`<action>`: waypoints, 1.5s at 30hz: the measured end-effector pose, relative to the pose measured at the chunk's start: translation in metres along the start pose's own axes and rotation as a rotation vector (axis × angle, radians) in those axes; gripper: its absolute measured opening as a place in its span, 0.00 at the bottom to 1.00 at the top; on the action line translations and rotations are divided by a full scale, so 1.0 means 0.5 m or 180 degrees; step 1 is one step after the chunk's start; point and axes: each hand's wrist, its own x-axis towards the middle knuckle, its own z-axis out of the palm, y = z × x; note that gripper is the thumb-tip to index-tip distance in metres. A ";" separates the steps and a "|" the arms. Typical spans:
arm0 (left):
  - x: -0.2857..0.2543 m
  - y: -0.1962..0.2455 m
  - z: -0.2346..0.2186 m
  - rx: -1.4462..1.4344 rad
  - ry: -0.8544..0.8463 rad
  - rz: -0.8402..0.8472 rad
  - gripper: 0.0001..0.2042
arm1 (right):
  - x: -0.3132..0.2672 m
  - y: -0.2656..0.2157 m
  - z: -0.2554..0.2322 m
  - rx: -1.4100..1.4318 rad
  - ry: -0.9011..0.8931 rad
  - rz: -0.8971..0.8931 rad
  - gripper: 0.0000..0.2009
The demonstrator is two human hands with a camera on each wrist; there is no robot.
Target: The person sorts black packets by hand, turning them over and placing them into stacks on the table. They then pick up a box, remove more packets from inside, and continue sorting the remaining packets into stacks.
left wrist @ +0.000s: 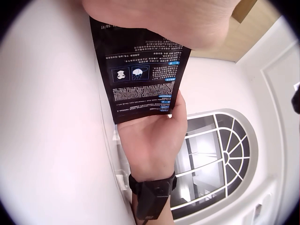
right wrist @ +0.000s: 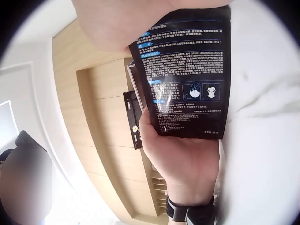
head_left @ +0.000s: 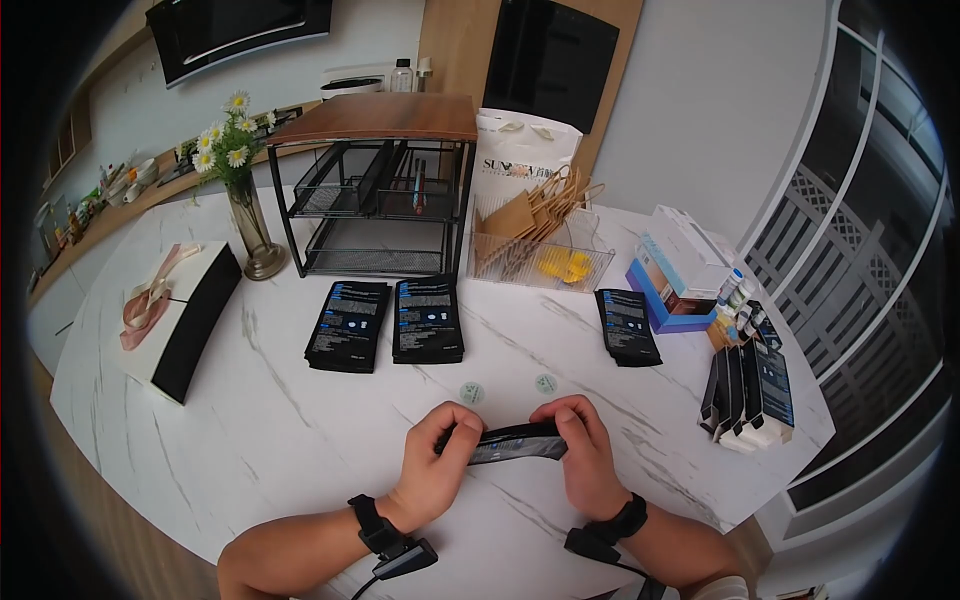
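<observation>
Both hands hold a black printed packet stack [head_left: 515, 443] above the near middle of the table, one hand at each end. The left hand [head_left: 437, 465] grips its left end with the thumb on the near side; the right hand [head_left: 588, 458] grips the other end. In the left wrist view the packet [left wrist: 140, 75] shows small text and two little pictures. The right wrist view shows a similar printed face of the packet [right wrist: 187, 70]. Beyond the hands lie two packet stacks [head_left: 347, 325] [head_left: 428, 320] side by side, and another stack [head_left: 628, 327] farther right.
Two round green stickers [head_left: 472, 392] [head_left: 545, 383] lie just past the hands. Several black-and-white boxes [head_left: 748, 395] stand at the right, near a blue and white carton [head_left: 680, 265]. A rack [head_left: 375, 118], a flower vase [head_left: 255, 225], a clear basket [head_left: 540, 262] and a white box [head_left: 185, 300] are farther back.
</observation>
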 end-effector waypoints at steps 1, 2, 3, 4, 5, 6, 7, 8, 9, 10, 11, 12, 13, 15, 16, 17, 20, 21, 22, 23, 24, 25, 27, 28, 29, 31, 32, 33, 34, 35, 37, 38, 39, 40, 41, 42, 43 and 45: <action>0.001 -0.001 0.000 -0.0083 0.0032 0.0027 0.07 | 0.001 0.000 0.000 -0.0052 -0.0006 -0.0013 0.11; 0.001 0.000 0.000 -0.0082 0.0033 0.0027 0.07 | 0.001 0.000 -0.001 -0.0051 -0.0008 -0.0013 0.11; 0.001 0.001 -0.001 -0.0078 0.0019 -0.0004 0.07 | 0.001 0.000 -0.001 -0.0057 -0.0019 -0.0012 0.11; 0.001 0.002 -0.001 -0.0074 0.0004 -0.0035 0.07 | 0.002 -0.001 -0.001 -0.0064 -0.0030 -0.0010 0.11; 0.001 0.002 -0.001 -0.0074 0.0005 -0.0032 0.07 | 0.002 0.000 -0.002 -0.0065 -0.0031 -0.0013 0.11; 0.001 0.002 0.000 -0.0101 0.0006 -0.0029 0.07 | 0.003 0.002 -0.004 -0.0075 -0.0030 0.0002 0.11; 0.001 0.002 0.000 -0.0128 0.0007 -0.0026 0.07 | 0.003 0.003 -0.004 -0.0085 -0.0028 0.0017 0.11; 0.001 0.001 0.000 -0.0125 0.0005 -0.0026 0.07 | 0.003 0.001 -0.004 -0.0082 -0.0027 0.0016 0.11; 0.001 0.000 0.000 -0.0123 0.0004 -0.0038 0.08 | 0.002 -0.002 -0.002 -0.0106 -0.0036 0.0002 0.11; 0.001 -0.001 -0.001 -0.0120 0.0002 -0.0050 0.08 | 0.002 -0.004 -0.002 -0.0130 -0.0043 -0.0011 0.11; 0.001 -0.001 -0.001 -0.0117 0.0001 -0.0052 0.08 | 0.002 -0.002 -0.002 -0.0126 -0.0042 -0.0010 0.11; 0.001 -0.001 -0.001 -0.0094 0.0003 -0.0036 0.08 | 0.003 0.001 -0.004 -0.0121 -0.0043 0.0007 0.11; 0.002 -0.001 -0.001 -0.0072 0.0007 -0.0020 0.08 | 0.004 0.003 -0.006 -0.0117 -0.0044 0.0023 0.11; 0.002 0.000 -0.001 -0.0045 0.0011 -0.0006 0.08 | 0.004 0.004 -0.009 -0.0160 -0.0082 0.0029 0.12; 0.002 0.001 -0.001 -0.0020 0.0017 0.0012 0.08 | 0.005 0.004 -0.011 -0.0206 -0.0123 0.0032 0.12; 0.001 0.002 -0.001 -0.0020 0.0018 0.0012 0.08 | 0.005 0.004 -0.012 -0.0206 -0.0123 0.0032 0.12; 0.002 0.002 -0.004 0.0010 0.0036 -0.0005 0.08 | 0.007 0.003 -0.015 -0.0116 -0.0238 -0.0055 0.13; 0.003 -0.001 -0.006 0.0022 0.0091 0.0022 0.08 | 0.011 0.002 -0.018 -0.0107 -0.0368 -0.0142 0.13; 0.004 -0.002 -0.007 0.0035 0.0146 0.0049 0.08 | 0.014 0.001 -0.019 -0.0098 -0.0498 -0.0230 0.15; 0.004 -0.001 -0.009 0.0034 0.0150 0.0052 0.08 | 0.014 -0.005 -0.013 -0.0101 -0.0503 -0.0232 0.15; 0.005 0.000 -0.009 0.0050 0.0171 0.0062 0.08 | 0.012 -0.016 -0.004 0.0031 -0.0520 -0.0168 0.17; 0.006 0.002 -0.010 0.0067 0.0191 0.0071 0.08 | 0.011 -0.022 0.001 0.0162 -0.0536 -0.0105 0.20; 0.005 0.007 -0.013 0.0158 0.0127 0.0031 0.10 | 0.015 0.010 -0.016 -0.0198 -0.0539 -0.0120 0.18; 0.005 0.009 -0.015 0.0252 0.0059 -0.0010 0.12 | 0.017 0.022 -0.022 -0.0555 -0.0537 -0.0136 0.16; 0.006 0.012 -0.017 0.0249 0.0062 -0.0010 0.12 | 0.017 0.021 -0.021 -0.0558 -0.0540 -0.0135 0.16; 0.010 0.018 -0.019 0.0383 0.0137 0.0274 0.09 | 0.018 0.018 -0.020 -0.0865 -0.0378 -0.0149 0.11; 0.011 0.024 -0.019 0.0380 0.0129 0.0270 0.09 | 0.018 0.014 -0.020 -0.0866 -0.0370 -0.0145 0.11; 0.011 0.033 -0.019 0.0592 0.0220 0.0599 0.08 | 0.018 0.011 -0.020 -0.0908 -0.0326 -0.0156 0.10; 0.012 0.040 -0.020 0.0804 0.0311 0.0930 0.08 | 0.018 0.009 -0.020 -0.0948 -0.0283 -0.0168 0.09; 0.017 0.046 -0.023 0.1074 0.0311 0.1387 0.08 | 0.019 0.009 -0.021 -0.0944 -0.0277 -0.0165 0.09; 0.016 0.068 -0.022 0.1696 0.0373 0.1828 0.10 | 0.021 0.011 -0.025 -0.0979 -0.0372 -0.0149 0.10; 0.013 0.080 -0.022 0.2320 0.0436 0.2263 0.12 | 0.022 0.013 -0.026 -0.0970 -0.0370 -0.0148 0.10; 0.013 0.090 -0.019 0.2486 0.0400 0.2488 0.12 | 0.022 0.016 -0.027 -0.0950 -0.0366 -0.0156 0.10; 0.008 0.099 -0.019 0.2499 0.0393 0.2478 0.12 | 0.022 0.018 -0.027 -0.0927 -0.0364 -0.0161 0.09; 0.001 0.109 -0.020 0.2808 0.0115 0.2764 0.10 | 0.022 0.018 -0.026 -0.0911 -0.0368 -0.0152 0.09; -0.005 0.119 -0.021 0.3114 -0.0171 0.3042 0.08 | 0.021 0.017 -0.023 -0.0907 -0.0305 -0.0211 0.09; -0.007 0.134 -0.018 0.3198 -0.0409 0.3312 0.07 | 0.021 0.015 -0.020 -0.0901 -0.0251 -0.0265 0.09; -0.032 0.159 -0.010 0.3208 -0.0925 0.3427 0.08 | 0.020 0.014 -0.023 -0.0873 -0.0238 -0.0182 0.09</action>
